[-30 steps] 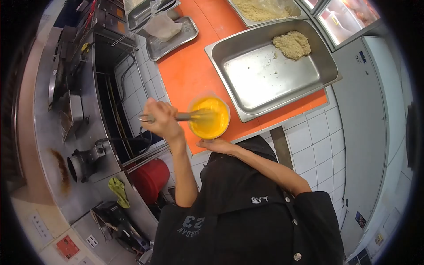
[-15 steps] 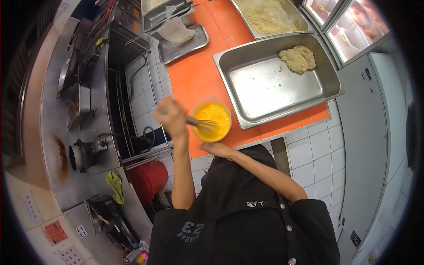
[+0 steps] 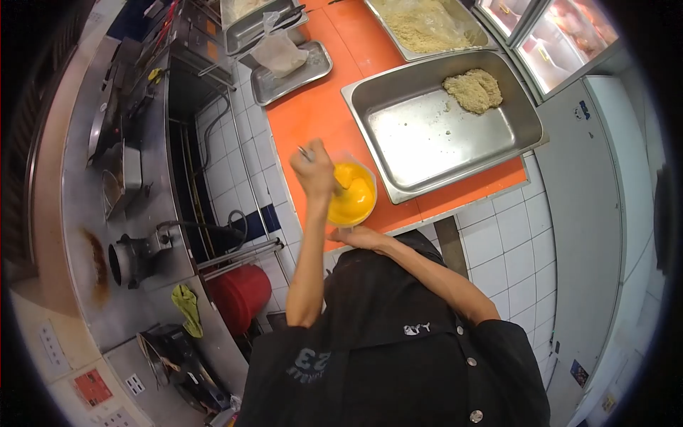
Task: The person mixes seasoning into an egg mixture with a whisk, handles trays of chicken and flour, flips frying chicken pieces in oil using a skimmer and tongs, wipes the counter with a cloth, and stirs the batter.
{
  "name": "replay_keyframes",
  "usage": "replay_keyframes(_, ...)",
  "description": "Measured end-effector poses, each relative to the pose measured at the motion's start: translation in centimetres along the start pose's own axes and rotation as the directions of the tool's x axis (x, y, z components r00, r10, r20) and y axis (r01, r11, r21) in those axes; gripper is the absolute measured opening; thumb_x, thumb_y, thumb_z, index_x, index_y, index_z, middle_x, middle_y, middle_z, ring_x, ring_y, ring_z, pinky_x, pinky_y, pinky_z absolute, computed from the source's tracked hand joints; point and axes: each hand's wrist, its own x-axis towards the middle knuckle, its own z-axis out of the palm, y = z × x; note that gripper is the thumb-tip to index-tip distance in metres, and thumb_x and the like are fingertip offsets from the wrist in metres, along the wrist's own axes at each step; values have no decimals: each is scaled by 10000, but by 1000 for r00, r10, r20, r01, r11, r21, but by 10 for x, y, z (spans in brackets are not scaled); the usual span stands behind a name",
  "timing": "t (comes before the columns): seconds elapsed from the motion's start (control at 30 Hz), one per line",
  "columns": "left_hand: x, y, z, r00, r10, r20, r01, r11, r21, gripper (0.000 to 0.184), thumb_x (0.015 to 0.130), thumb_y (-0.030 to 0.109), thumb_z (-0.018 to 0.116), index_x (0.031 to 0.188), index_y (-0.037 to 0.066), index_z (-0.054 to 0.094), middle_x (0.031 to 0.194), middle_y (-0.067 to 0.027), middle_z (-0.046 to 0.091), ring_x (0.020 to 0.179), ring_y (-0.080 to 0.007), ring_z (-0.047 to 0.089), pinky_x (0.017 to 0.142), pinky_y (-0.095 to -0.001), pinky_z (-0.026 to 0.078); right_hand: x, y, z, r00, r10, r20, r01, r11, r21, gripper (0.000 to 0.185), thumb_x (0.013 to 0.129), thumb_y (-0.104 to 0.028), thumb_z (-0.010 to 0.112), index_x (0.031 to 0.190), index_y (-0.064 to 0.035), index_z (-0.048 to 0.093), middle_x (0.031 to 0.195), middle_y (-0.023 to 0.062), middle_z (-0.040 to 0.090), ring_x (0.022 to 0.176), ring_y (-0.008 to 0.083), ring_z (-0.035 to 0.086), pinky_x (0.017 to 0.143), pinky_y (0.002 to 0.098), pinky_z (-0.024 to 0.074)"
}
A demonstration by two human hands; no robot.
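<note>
My left hand (image 3: 313, 169) is closed around the handle of a whisk (image 3: 304, 153), whose handle end pokes out above the fist. The whisk's wires go down into a light-coloured bowl (image 3: 374, 186) of bright yellow liquid (image 3: 356, 203), and my forearm and fist partly hide them. At the bowl's near side, by the table's front edge, my right hand (image 3: 359, 238) grips it low down; its fingertips are partly hidden. The bowl rests on the orange tabletop (image 3: 299, 128), left of a large, deep steel pan (image 3: 420, 192) with a clump of pale crumbs (image 3: 475, 91) in its far right corner.
Behind the pan stands another tray of crumbs (image 3: 427, 28). A shallow steel tray (image 3: 306, 82) holds a plastic bag (image 3: 281, 53). Left are a steel counter (image 3: 153, 235), a gas burner (image 3: 128, 260) and a red bucket (image 3: 245, 292). A lit display case (image 3: 569, 43) stands far right.
My left hand has moved right and closer over the bowl, and the whisk stands steeper. My right hand stays at the bowl's near side. The view has shifted slightly.
</note>
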Motion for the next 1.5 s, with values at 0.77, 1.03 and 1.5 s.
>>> replay_keyframes(0.77, -12, -24, -7, 988, -102, -112, 87, 988, -129, 323, 903, 92, 459, 586, 109, 397, 482, 48, 368, 401, -46, 326, 355, -234, 235, -4, 10, 6, 994, 14, -113, -11, 999, 33, 512, 883, -487, 600, 1142, -45, 604, 1036, 49, 597, 941, 150, 534, 817, 297, 427)
replay_keyframes(1.03, -13, -15, -4, 987, -23, -159, 10, 996, -86, 303, 915, 89, 475, 618, 111, 418, 482, 44, 348, 380, -52, 320, 369, -226, 255, -3, 13, 3, 994, -58, -94, 62, 998, 34, 473, 871, -490, 593, 1036, -46, 609, 954, 66, 577, 892, 171, 509, 805, 317, 413)
replay_keyframes(1.5, -24, 2, 2, 943, 258, -212, -253, 966, 48, 319, 871, 62, 462, 581, 111, 337, 482, 33, 296, 392, -62, 269, 376, -258, 210, -16, 10, -12, 999, 1, -51, -2, 1000, -12, 420, 879, -503, 578, 927, -86, 603, 713, -28, 432, 663, 108, 386, 603, 300, 341)
